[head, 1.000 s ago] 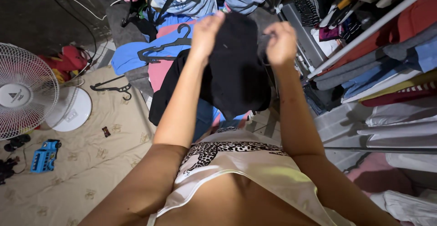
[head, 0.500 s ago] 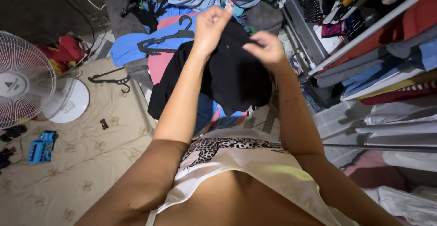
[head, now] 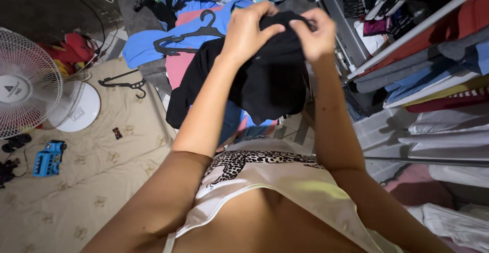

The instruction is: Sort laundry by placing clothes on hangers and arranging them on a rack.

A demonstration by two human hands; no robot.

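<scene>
Pinching black garment [head: 272, 80], fingers [head: 267, 29] at top edge

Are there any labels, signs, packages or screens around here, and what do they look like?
Badge on the white fan: far left, round grey disc with a dark triangle mark.
Print on the person's white top: lower centre, spotted big-cat picture in black.
No packages, signs or screens show.
</scene>
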